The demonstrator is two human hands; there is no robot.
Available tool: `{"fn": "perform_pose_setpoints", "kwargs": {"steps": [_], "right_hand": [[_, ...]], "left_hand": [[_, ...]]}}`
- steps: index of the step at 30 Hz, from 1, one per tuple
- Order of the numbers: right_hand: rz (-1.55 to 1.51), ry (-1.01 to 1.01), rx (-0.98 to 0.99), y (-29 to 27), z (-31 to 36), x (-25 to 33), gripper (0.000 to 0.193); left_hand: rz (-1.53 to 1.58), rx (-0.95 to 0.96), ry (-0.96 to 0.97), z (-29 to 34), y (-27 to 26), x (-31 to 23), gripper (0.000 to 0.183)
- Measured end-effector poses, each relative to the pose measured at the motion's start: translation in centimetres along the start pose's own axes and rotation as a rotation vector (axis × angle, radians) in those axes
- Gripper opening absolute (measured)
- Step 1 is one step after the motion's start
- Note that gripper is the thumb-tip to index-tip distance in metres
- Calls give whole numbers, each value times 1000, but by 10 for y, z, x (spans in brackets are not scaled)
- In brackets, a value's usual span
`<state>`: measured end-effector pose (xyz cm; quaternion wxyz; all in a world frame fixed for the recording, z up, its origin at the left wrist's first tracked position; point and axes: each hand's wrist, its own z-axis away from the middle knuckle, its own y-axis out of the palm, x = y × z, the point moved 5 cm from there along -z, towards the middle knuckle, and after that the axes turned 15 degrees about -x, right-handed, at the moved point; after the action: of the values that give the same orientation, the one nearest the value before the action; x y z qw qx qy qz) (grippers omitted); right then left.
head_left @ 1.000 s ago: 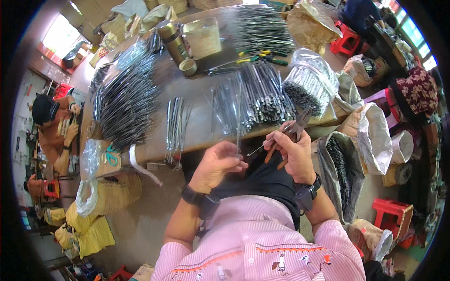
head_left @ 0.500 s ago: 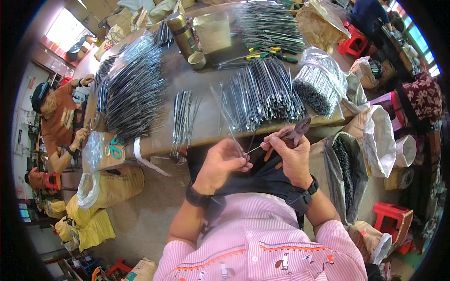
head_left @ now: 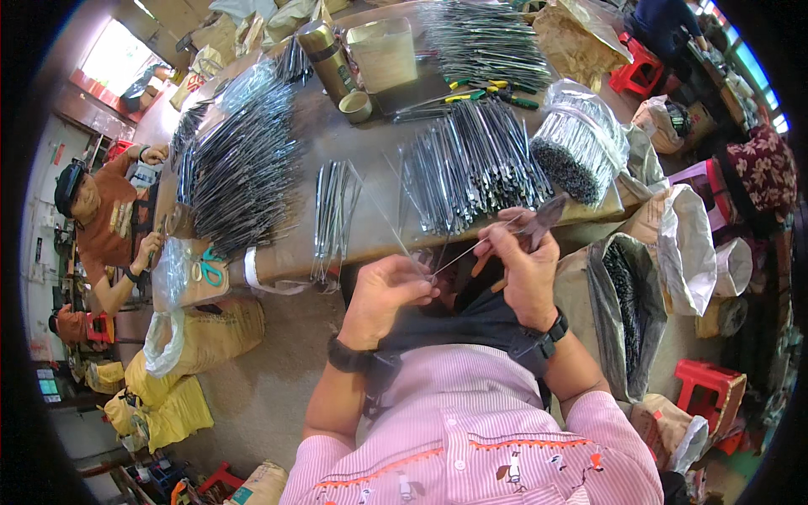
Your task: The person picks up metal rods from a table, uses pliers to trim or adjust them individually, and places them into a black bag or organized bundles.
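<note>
My left hand [head_left: 389, 293] is closed at the table's near edge, its fingers pinching a long thin metal strip [head_left: 389, 220] that slants up and away. In my right hand [head_left: 526, 273] rests a pair of pliers [head_left: 549, 217], dark jaws pointing away and orange handles toward my lap. The thumb and forefinger of that hand also pinch a thin metal rod [head_left: 459, 255], which runs across to my left fingertips. Beyond the hands, a small row of strips [head_left: 334, 210] and a large pile of strips [head_left: 475, 168] lie on the table [head_left: 337, 139].
A bigger strip heap [head_left: 240, 168] covers the table's left side. Farther back stand a flask [head_left: 326, 63], its cup [head_left: 355, 107] and a plastic tub [head_left: 383, 55]. A wrapped bundle [head_left: 579, 147] sits right. Sacks [head_left: 627, 311] flank me. Another person [head_left: 114, 202] works at left.
My right hand has drawn slightly up and away from the left, so more of the rod shows between them. The left hand has shifted slightly left.
</note>
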<state>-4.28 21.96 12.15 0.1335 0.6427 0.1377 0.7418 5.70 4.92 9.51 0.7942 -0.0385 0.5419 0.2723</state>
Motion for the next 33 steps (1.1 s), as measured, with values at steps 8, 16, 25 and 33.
{"fn": "perform_pose_setpoints", "kwargs": {"steps": [8,16,25,33], "right_hand": [[100,312,163,-8,0,-22,23],[83,509,242,-14,-2,-39,17],[219,355,205,-6,9,-30,13],[175,291,163,-14,9,-30,19]], "left_hand": [[-87,183,-61,11,22,1,17],[-43,275,-127,20,36,3,21],[310,265,-462,7,39,22,17],[265,96,-361,1,43,31,10]]}}
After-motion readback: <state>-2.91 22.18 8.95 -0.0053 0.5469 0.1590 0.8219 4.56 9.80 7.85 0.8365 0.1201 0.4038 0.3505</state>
